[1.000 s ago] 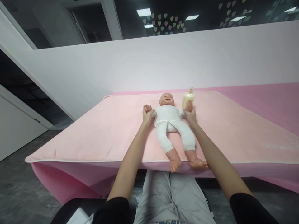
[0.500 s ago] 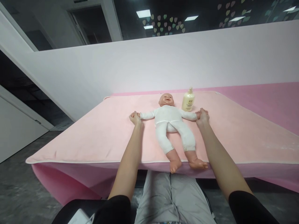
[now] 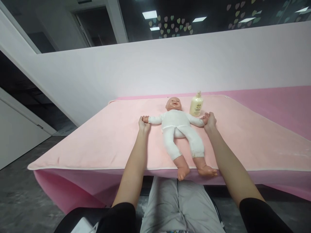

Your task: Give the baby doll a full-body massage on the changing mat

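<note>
A baby doll [image 3: 176,121] with a white cloth body lies on its back, arms spread out sideways and head toward the wall. Its bare feet hang at the table's front edge. My left hand [image 3: 143,124] is closed on the doll's hand at the left. At the other side, my right hand [image 3: 211,121] grips the doll's other hand, with the fingers curled round it. Just beyond my right hand stands an upright pale yellow pump bottle [image 3: 196,105], close to the doll's shoulder.
A light pink towel [image 3: 97,139] covers the table over a darker pink cloth [image 3: 286,106]. Behind it rises a white wall [image 3: 155,69] with a dark window above. My lap in grey trousers [image 3: 179,204] is right below the front edge.
My left hand has shifted slightly right, toward the doll's body, with the doll's hand. My right hand has moved slightly left. The doll's body and the bottle stay in place.
</note>
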